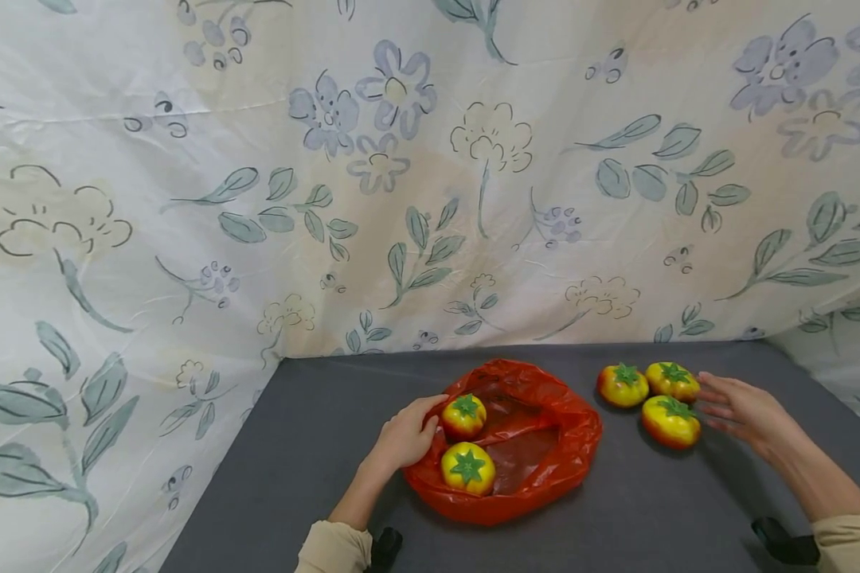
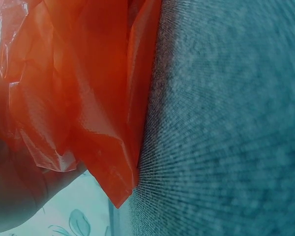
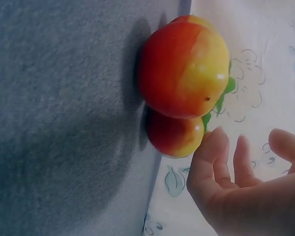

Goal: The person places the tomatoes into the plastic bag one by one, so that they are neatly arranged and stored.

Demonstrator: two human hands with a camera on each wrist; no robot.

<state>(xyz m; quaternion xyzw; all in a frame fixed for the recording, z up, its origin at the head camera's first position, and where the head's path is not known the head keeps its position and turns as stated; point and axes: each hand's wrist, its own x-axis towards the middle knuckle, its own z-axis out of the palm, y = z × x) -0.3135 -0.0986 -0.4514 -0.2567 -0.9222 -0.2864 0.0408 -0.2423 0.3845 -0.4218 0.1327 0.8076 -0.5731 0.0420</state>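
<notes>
A red plastic bag (image 1: 580,461) lies on the dark table with its mouth spread wide. Inside its left part sit two yellow-and-red tomato-like fruits, one fruit (image 1: 463,417) behind the other fruit (image 1: 469,469). My left hand (image 1: 404,436) grips the bag's left rim; in the left wrist view, crinkled plastic (image 2: 88,98) hides most of the fingers. To the bag's right, three more such fruits with green star-shaped tops stand close together: a left one (image 1: 622,386), a back one (image 1: 672,382) and a front one (image 1: 670,422). Beside them my right hand (image 1: 745,414) has loosely bent, spread fingers (image 3: 206,162), holding nothing.
The dark grey tabletop (image 1: 294,477) extends around the bag and the fruits. A floral-patterned cloth (image 1: 430,199) hangs behind the table and along its sides. Black straps (image 1: 784,541) sit at both wrists.
</notes>
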